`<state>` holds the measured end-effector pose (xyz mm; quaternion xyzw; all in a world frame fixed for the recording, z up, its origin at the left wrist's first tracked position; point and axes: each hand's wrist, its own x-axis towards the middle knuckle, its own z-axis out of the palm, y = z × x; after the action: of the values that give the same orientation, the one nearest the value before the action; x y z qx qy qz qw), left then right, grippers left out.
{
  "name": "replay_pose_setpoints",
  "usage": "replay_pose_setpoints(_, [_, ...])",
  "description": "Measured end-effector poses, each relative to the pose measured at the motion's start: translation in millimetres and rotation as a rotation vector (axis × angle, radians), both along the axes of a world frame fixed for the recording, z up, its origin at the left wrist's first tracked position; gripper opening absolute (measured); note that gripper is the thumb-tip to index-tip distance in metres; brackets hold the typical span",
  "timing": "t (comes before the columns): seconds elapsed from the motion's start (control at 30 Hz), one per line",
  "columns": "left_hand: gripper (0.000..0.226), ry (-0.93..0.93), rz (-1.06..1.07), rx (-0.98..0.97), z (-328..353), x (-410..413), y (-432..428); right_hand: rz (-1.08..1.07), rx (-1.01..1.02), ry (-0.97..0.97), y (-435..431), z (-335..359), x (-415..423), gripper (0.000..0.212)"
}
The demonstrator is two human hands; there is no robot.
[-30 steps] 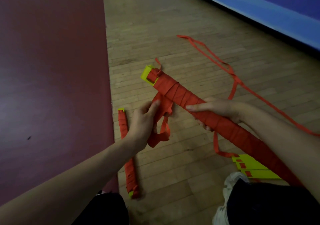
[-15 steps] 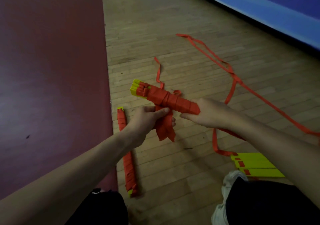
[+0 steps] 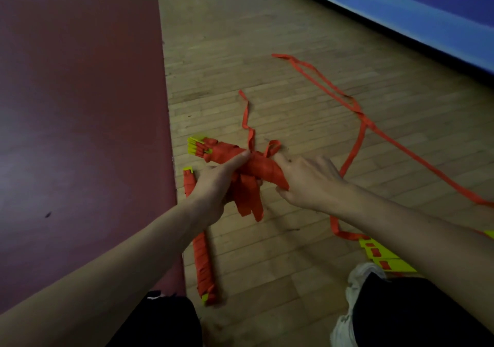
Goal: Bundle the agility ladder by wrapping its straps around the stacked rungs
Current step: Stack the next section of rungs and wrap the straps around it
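While both hands hold it just above the wooden floor (image 3: 294, 26), the ladder bundle (image 3: 263, 169) lies at a slant in the middle of the view, its rungs wound in red strap and their yellow tips (image 3: 194, 146) pointing up and to the left. The left hand (image 3: 216, 186) grips it from below, with the thumb laid along the top of the wrapping and the fingers curled under, where several folded strap loops (image 3: 248, 199) hang down. The right hand (image 3: 307, 181) clasps the nearer end of the bundle, its forefinger reaching toward a small loop of strap beside the thumb. A thin strap tail (image 3: 244, 111) rises from that spot and trails across the boards. A long strap (image 3: 358, 143) runs over the floor to the right. A second wrapped bundle (image 3: 203, 261) lies on the floor under the left forearm, along the edge of a maroon surface (image 3: 80, 106). Bare yellow rungs (image 3: 387, 263) sit beside a white shoe (image 3: 355, 280) at lower right.
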<state>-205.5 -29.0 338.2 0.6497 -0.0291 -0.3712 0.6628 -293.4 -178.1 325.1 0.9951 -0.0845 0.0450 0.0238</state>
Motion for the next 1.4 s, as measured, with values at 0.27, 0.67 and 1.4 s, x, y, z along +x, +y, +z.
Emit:
replay_pose_setpoints(0.27, [0.017, -0.056, -0.043, -0.142, -2, -3, -5, -0.049, 0.882, 0.171, -36, 20, -3, 0.073])
replay_pose_setpoints(0.67, [0.033, -0.114, -0.306, -0.221, 0, 8, 5, 0.237, 1.078, 0.129, -36, 28, -11, 0.1])
replay_pose_setpoints(1.4, [0.032, -0.033, -0.373, 0.034, -12, 8, 0, 0.054, 1.041, 0.167, -46, 18, -13, 0.084])
